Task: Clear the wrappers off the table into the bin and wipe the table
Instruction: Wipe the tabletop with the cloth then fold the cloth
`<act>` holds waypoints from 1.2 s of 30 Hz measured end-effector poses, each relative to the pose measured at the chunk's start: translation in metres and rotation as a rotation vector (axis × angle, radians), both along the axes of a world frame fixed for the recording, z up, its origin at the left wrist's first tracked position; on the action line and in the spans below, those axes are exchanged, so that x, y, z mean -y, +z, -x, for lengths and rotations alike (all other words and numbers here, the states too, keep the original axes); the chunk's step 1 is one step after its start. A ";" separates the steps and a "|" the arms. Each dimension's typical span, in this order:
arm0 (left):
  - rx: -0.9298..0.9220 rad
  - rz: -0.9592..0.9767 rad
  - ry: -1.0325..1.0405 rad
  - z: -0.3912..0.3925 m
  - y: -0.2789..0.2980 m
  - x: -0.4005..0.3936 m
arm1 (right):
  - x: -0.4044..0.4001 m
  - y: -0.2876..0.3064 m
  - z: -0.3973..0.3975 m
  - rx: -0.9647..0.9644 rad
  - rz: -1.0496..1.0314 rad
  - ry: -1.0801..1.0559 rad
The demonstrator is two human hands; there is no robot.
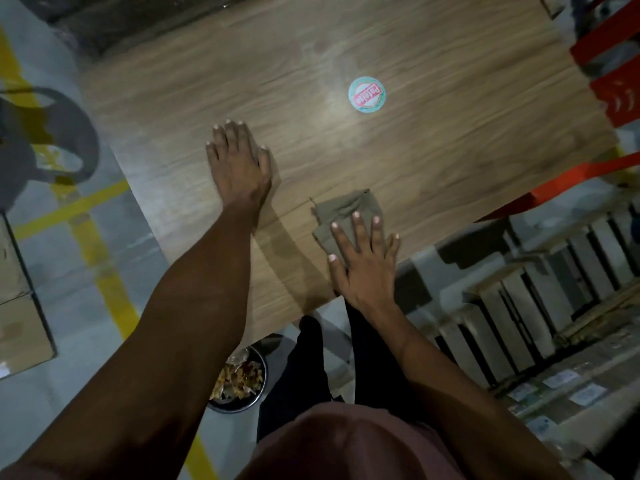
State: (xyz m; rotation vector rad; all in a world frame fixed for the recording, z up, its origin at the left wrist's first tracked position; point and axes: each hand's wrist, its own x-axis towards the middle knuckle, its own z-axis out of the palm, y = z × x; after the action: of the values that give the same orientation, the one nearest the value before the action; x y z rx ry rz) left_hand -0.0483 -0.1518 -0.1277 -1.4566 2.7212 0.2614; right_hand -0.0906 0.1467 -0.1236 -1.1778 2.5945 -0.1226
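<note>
Wooden table (346, 46): left hand (239, 164) rests flat, fingers together; right hand (363, 258) (fingers spread) presses cloth (346, 209).

Mauve shirt (349, 445), seemingly black trousers (304, 368)

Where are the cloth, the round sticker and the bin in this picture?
cloth (348, 206): head view, on its bare folded part beyond the fingers.
round sticker (367, 94): head view, on its printed middle.
bin (263, 379): head view, on its dark rim by the table's near edge.
</note>
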 end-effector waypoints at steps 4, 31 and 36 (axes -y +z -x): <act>-0.021 -0.049 -0.024 -0.017 0.001 -0.040 | -0.001 0.004 -0.007 0.026 -0.033 -0.185; -0.145 -0.033 0.230 -0.157 -0.009 -0.169 | 0.034 0.003 -0.061 0.071 -0.038 0.244; -0.246 -0.090 0.222 -0.155 0.000 -0.165 | 0.056 0.003 -0.051 0.052 -0.004 0.000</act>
State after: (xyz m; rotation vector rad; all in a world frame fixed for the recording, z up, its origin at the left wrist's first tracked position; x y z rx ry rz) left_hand 0.1064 0.0129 -0.1278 -1.8103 2.6798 0.6020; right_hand -0.0400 0.0910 -0.1205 -1.1582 2.5489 -0.1462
